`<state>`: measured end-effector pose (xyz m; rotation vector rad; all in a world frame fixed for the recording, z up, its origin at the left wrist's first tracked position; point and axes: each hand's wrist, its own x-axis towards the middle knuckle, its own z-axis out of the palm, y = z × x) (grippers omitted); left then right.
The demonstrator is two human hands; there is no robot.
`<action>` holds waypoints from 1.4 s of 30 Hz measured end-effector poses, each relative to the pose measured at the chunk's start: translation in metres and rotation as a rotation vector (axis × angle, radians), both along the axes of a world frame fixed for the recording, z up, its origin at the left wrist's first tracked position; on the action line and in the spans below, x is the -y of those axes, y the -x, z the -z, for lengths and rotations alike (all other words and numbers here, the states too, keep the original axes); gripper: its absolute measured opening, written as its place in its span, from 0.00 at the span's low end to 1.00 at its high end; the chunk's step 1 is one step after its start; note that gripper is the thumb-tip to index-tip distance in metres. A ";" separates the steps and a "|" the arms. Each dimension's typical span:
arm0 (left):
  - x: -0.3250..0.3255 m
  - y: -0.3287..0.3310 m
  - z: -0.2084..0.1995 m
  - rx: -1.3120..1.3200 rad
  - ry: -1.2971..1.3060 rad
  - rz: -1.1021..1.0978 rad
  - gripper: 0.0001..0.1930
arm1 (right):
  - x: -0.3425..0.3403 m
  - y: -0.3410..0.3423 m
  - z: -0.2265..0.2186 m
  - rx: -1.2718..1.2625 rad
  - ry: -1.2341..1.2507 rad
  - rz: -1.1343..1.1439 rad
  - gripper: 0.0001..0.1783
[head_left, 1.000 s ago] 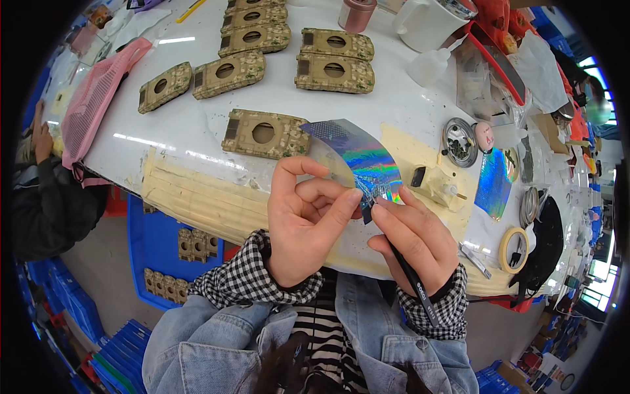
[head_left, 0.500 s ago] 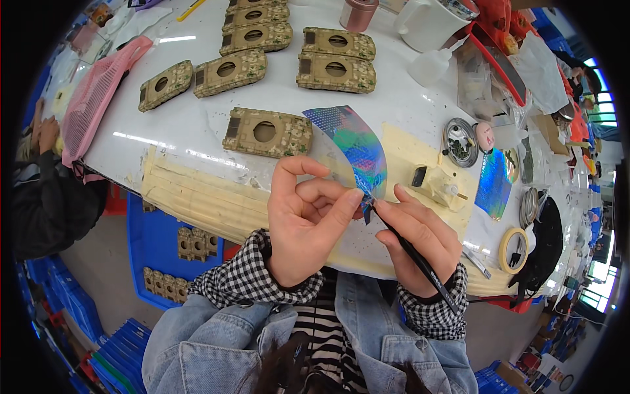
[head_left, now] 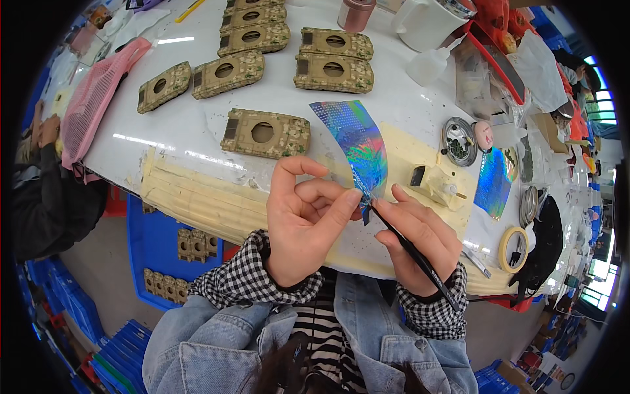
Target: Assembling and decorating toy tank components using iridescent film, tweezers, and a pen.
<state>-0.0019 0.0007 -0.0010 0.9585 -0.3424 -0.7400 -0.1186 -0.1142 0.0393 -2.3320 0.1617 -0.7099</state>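
Observation:
My left hand (head_left: 308, 220) pinches the lower end of a shiny blue-green holographic sheet (head_left: 357, 138) between thumb and fingers. In my right hand (head_left: 423, 240) is a slim black pen-like tool (head_left: 417, 258), its tip meeting the sheet's lower end beside my left thumb. The exact kind of tip is too small to make out. Just beyond my left hand lies a camouflage-painted model tank hull (head_left: 239, 132) with a round hole in its top. More hulls (head_left: 335, 71) of the same kind stand farther back in rows.
To the right are a round metal tin (head_left: 459, 152) with dark green bits, a second holographic sheet (head_left: 493, 187), a tape roll (head_left: 513, 240) and a small tan part (head_left: 438, 187). A white mug (head_left: 430, 25) stands behind. A pink mesh basket (head_left: 98, 98) and a person (head_left: 49, 190) are at left.
The holographic sheet has tilted slightly, its upper end moving up and its reflections shifting. Both hands keep nearly the same place and grip.

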 end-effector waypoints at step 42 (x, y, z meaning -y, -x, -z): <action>-0.001 -0.003 0.007 -0.068 0.065 0.025 0.20 | -0.006 -0.002 0.006 0.041 0.386 -0.042 0.20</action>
